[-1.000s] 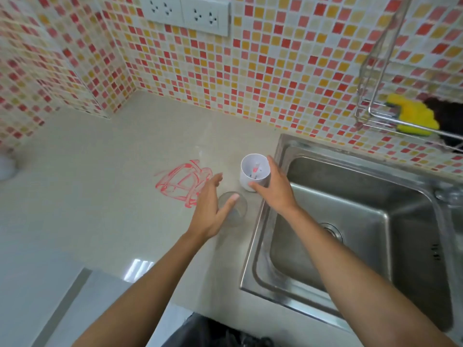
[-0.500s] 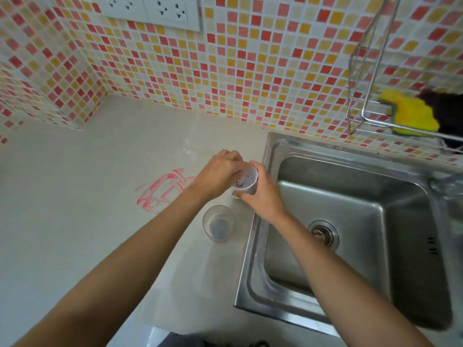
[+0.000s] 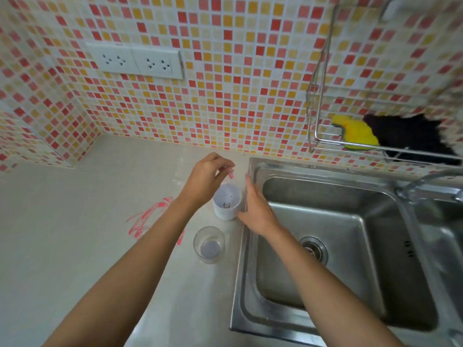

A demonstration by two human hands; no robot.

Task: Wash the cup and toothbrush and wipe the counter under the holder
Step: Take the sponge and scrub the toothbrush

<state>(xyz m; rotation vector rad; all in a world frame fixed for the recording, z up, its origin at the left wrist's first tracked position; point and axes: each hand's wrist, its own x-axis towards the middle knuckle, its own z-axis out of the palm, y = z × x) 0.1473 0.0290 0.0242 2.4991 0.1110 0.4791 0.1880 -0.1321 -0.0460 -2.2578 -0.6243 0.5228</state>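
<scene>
A white cylindrical holder (image 3: 226,205) stands on the counter beside the sink's left rim. My right hand (image 3: 255,209) is wrapped around its right side. Above the holder, my left hand (image 3: 206,177) pinches a small pink-and-white toothbrush (image 3: 231,175), most of it hidden by my fingers. A clear glass cup (image 3: 209,244) stands upright on the counter just in front of the holder, untouched. Red scribbles (image 3: 150,216) mark the counter to the left, partly covered by my left forearm.
A steel sink (image 3: 350,246) fills the right side, with a tap (image 3: 426,189) over it. A wire rack (image 3: 323,136) on the tiled wall holds a yellow sponge (image 3: 358,132) and a dark cloth (image 3: 411,136). Wall sockets (image 3: 135,61) sit upper left.
My left hand left the glass cup, reached into the white holder and now lifts the toothbrush above it. My right hand stays on the holder. The view tilted up.
</scene>
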